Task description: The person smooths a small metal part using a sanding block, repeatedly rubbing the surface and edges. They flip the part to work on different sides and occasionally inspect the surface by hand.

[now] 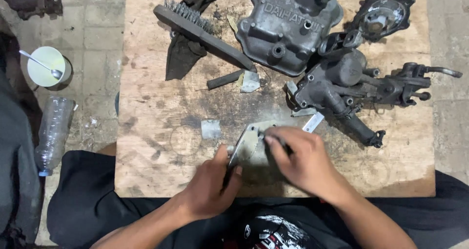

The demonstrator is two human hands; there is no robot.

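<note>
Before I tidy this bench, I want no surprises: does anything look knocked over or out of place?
Yes. An empty plastic bottle lies on its side on the floor left of the board, below a white cup with a spoon.

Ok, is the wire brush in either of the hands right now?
No, the wire brush lies on the board's far side on a dark rag, while both hands hold a flat metal plate.

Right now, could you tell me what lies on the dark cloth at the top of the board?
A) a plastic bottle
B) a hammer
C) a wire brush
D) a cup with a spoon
C: the wire brush lies bristles-up across the cloth on the board.
</note>
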